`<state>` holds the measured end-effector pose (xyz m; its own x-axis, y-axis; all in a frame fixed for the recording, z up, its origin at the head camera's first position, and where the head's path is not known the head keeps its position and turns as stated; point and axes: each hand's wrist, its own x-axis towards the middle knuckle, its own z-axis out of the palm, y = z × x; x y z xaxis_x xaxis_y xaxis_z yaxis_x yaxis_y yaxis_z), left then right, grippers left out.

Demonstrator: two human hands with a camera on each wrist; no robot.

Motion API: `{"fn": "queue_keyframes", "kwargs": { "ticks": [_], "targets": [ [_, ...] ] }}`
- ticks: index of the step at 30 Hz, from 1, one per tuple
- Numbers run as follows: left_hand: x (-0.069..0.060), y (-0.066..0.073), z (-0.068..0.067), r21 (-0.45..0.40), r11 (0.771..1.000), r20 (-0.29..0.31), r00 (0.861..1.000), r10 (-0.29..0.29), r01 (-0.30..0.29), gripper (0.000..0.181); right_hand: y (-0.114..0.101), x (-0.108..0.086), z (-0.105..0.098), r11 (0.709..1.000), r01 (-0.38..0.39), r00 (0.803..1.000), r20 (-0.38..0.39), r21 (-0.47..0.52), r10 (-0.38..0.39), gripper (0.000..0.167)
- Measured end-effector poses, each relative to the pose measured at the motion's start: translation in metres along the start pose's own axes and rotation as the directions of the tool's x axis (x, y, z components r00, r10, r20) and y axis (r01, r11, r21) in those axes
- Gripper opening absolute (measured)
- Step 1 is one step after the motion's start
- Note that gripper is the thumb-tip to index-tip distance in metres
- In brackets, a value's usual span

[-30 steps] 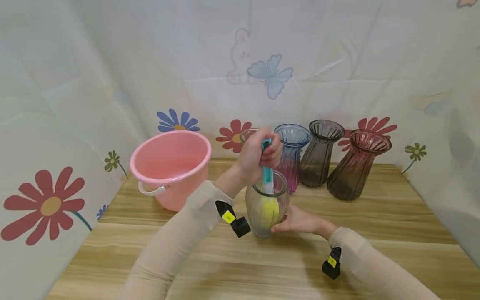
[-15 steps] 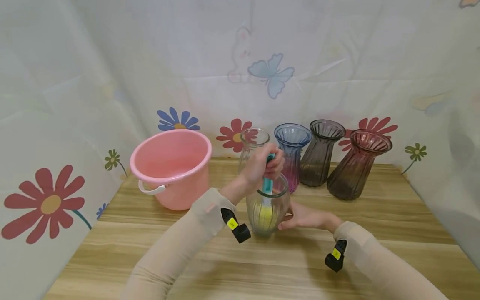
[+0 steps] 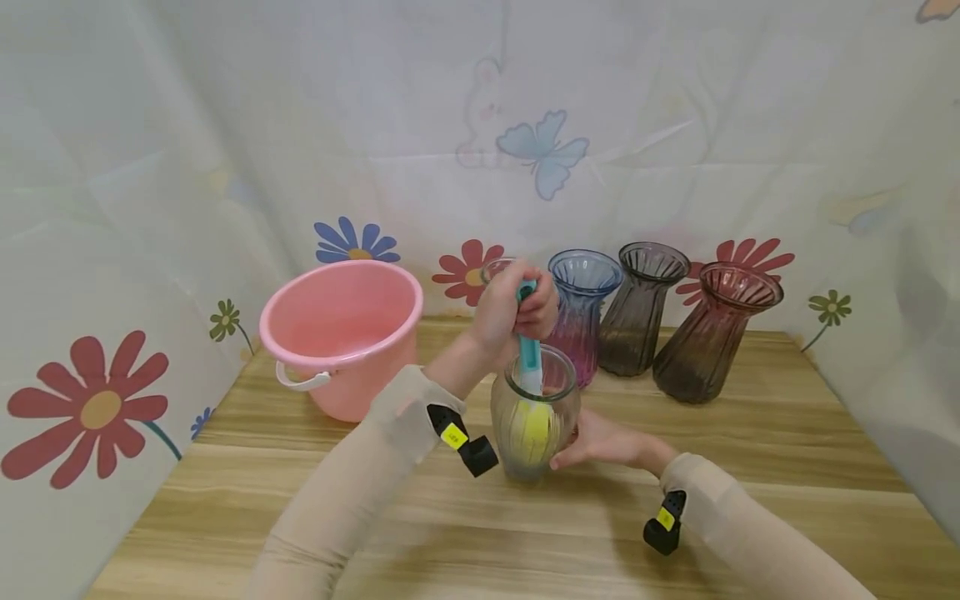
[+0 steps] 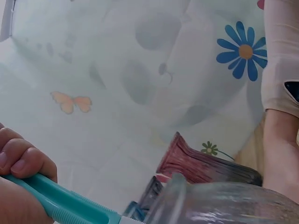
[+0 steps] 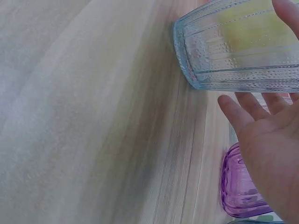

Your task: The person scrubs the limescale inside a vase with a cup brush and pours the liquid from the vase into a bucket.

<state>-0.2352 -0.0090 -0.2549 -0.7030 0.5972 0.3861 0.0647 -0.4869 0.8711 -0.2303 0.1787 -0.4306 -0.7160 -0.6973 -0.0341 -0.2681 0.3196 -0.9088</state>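
In the head view my left hand [image 3: 504,315] grips the turquoise handle of a sponge bottle brush [image 3: 529,357]. Its yellow sponge head is inside a clear ribbed glass vase [image 3: 508,446], seen through the glass. The vase stands upright on the wooden table. Low on its right side, my right hand [image 3: 603,440] holds the vase, thumb in front and fingers behind. Droplets cover the glass [image 5: 219,56] in the right wrist view, where the thumb and fingers of my right hand [image 5: 273,140] lie on either side of it. The left wrist view shows fingers curled round the turquoise handle [image 4: 70,205].
A pink bucket [image 3: 345,387] with a white handle stands at the left. Behind the held vase are a blue-and-purple vase [image 3: 581,321], a grey vase [image 3: 633,325], a reddish-brown vase [image 3: 701,350] and a clear one [image 3: 495,268], mostly hidden by my left hand.
My left hand has pushed the brush down into the vase, then raised it again to about its earlier height. The sponge stays inside. My right hand remains at the vase's side.
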Motion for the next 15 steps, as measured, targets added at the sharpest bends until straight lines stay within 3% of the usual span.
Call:
{"fn": "queue_keyframes", "kwargs": {
  "ticks": [4,9,12,15],
  "targets": [
    [0.006,0.027,0.010,-0.059,0.998,0.016,1.000,-0.007,0.008,0.039,-0.002,0.000,-0.001,1.000,-0.032,0.999,0.020,-0.002,0.032,0.071],
    [0.013,0.056,0.022,-0.048,0.997,0.053,0.996,0.067,-0.065,0.039,-0.006,0.000,-0.003,0.995,-0.097,0.994,0.044,-0.013,0.098,0.070],
    [0.014,0.060,0.025,-0.035,0.996,0.076,0.994,0.081,-0.079,0.039,-0.008,0.000,-0.003,0.994,-0.110,0.992,0.054,-0.026,0.112,0.069],
    [0.013,0.052,0.023,-0.043,0.997,0.079,0.995,0.060,-0.057,0.038,-0.010,-0.001,-0.003,0.992,-0.119,0.991,0.051,-0.039,0.121,0.068]
  ]
}}
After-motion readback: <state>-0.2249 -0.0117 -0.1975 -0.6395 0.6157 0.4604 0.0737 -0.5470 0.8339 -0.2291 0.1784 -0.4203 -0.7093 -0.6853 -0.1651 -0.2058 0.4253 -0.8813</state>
